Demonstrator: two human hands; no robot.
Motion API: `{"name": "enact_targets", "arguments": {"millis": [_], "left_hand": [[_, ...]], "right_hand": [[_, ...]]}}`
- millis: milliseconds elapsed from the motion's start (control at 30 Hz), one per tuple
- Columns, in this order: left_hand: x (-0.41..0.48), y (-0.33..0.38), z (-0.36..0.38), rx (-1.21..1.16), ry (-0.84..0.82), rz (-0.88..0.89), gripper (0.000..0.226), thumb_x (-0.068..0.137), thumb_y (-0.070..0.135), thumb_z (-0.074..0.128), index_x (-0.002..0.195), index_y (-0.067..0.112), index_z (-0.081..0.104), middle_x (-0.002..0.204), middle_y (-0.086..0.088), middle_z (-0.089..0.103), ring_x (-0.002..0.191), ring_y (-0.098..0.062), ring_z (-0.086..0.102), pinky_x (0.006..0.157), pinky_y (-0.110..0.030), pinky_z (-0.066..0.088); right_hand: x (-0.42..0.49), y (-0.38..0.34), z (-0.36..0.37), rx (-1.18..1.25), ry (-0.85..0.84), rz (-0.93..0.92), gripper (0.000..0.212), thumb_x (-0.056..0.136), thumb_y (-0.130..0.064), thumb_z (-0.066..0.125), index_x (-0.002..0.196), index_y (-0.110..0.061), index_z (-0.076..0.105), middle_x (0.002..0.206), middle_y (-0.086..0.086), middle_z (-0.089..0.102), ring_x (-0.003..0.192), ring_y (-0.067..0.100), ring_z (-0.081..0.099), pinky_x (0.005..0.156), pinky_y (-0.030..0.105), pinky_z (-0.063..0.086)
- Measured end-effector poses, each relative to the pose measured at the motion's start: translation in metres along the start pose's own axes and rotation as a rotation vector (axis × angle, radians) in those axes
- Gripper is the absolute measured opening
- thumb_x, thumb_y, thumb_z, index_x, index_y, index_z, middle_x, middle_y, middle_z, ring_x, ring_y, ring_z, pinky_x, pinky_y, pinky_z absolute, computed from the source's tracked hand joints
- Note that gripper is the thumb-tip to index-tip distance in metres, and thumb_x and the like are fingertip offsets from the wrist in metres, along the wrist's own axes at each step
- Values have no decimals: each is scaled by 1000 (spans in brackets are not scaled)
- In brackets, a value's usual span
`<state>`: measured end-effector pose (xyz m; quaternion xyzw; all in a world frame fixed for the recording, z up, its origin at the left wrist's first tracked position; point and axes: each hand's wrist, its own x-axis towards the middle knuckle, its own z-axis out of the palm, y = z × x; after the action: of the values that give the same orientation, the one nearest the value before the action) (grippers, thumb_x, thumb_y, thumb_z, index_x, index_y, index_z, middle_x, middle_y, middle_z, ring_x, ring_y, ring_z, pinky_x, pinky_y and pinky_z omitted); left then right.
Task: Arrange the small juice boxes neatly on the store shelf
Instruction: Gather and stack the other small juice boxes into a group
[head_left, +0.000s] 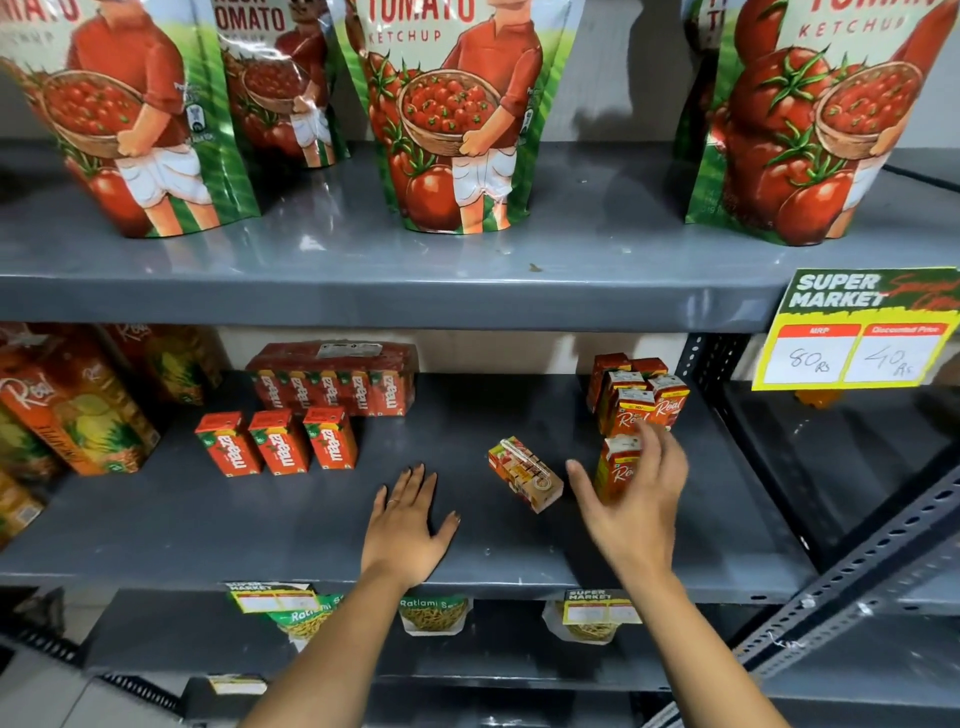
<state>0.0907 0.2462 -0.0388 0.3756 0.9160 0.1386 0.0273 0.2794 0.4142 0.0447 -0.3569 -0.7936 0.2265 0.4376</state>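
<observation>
On the grey middle shelf (260, 530), three small Maaza boxes (278, 441) stand in a row at the left, in front of a wrapped Maaza multipack (332, 382). A small juice box (524, 474) lies on its side mid-shelf, straw side up. At the right, several small Real boxes (636, 392) stand clustered, and one more Real box (613, 467) stands in front of them. My right hand (634, 499) hovers open just in front of that box, fingers spread, not gripping it. My left hand (408, 525) rests flat and open on the shelf, left of the fallen box.
Large Real juice cartons (72, 410) fill the shelf's left end. Tomato ketchup pouches (447, 119) stand on the shelf above. A yellow price tag (857, 332) hangs at the upper right. Snack packets (434, 616) sit on the shelf below. A perforated metal upright (852, 566) runs along the right.
</observation>
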Motion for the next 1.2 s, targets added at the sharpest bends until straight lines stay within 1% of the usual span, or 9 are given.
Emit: {"name": "enact_targets", "arguments": {"millis": [100, 200, 300, 400, 533, 667, 767, 1067, 1200], "left_hand": [[-1, 0, 0, -1, 0, 2, 72, 92, 60, 29, 151, 22, 15, 161, 3, 8, 146, -11, -1, 119, -36, -1], [-1, 1, -2, -7, 0, -3, 71, 92, 60, 29, 151, 22, 15, 161, 3, 8, 146, -11, -1, 119, -35, -1], [-1, 1, -3, -13, 0, -12, 71, 92, 60, 30, 151, 23, 16, 161, 4, 8, 146, -11, 0, 119, -35, -2], [-1, 0, -3, -12, 0, -12, 72, 92, 61, 30, 151, 23, 17, 161, 4, 8, 146, -10, 0, 119, -35, -1], [-1, 0, -1, -24, 10, -5, 72, 92, 61, 29, 151, 23, 17, 161, 4, 9, 146, -10, 0, 119, -35, -1], [0, -2, 0, -19, 14, 9, 72, 92, 62, 29, 151, 22, 17, 161, 3, 9, 146, -11, 1, 120, -35, 0], [0, -1, 1, -23, 25, 7, 72, 92, 61, 30, 151, 22, 18, 161, 3, 11, 146, -11, 2, 120, -36, 0], [0, -1, 1, -17, 28, 8, 71, 92, 60, 33, 150, 22, 21, 160, 2, 14, 146, -12, 5, 119, -36, 2], [0, 0, -1, -22, 22, 7, 71, 92, 59, 33, 150, 22, 20, 160, 3, 14, 146, -12, 5, 119, -35, 1]], "right_hand": [[1, -24, 21, -73, -176, -137, 49, 83, -28, 64, 126, -10, 51, 126, 9, 51, 119, 24, 47, 98, 36, 45], [9, -27, 55, -257, -573, 29, 53, 89, -29, 55, 136, -11, 41, 132, 10, 50, 123, 28, 47, 95, 37, 46], [13, -22, 77, -313, -704, 116, 49, 90, -30, 55, 131, -7, 41, 127, 15, 57, 116, 33, 55, 89, 39, 49], [14, -22, 84, -315, -651, 87, 34, 90, -20, 55, 120, -8, 49, 117, 15, 64, 107, 33, 62, 83, 39, 53], [13, -32, 73, -33, -448, 127, 55, 89, -20, 58, 140, -13, 38, 131, 9, 54, 117, 25, 55, 96, 38, 48], [37, -41, 23, 181, 4, 63, 60, 74, -6, 69, 130, -5, 48, 120, 7, 52, 108, 15, 48, 96, 19, 35], [63, -10, -16, 245, 276, 179, 57, 66, -5, 73, 120, -6, 56, 116, 16, 58, 106, 26, 56, 95, 33, 45], [31, 91, -13, 231, 12, 514, 51, 67, -2, 79, 99, -8, 39, 98, 20, 61, 92, 37, 63, 71, 34, 43], [30, 94, -10, 255, -90, 474, 64, 69, -3, 79, 117, 0, 37, 109, 17, 59, 96, 25, 59, 77, 33, 42]]}}
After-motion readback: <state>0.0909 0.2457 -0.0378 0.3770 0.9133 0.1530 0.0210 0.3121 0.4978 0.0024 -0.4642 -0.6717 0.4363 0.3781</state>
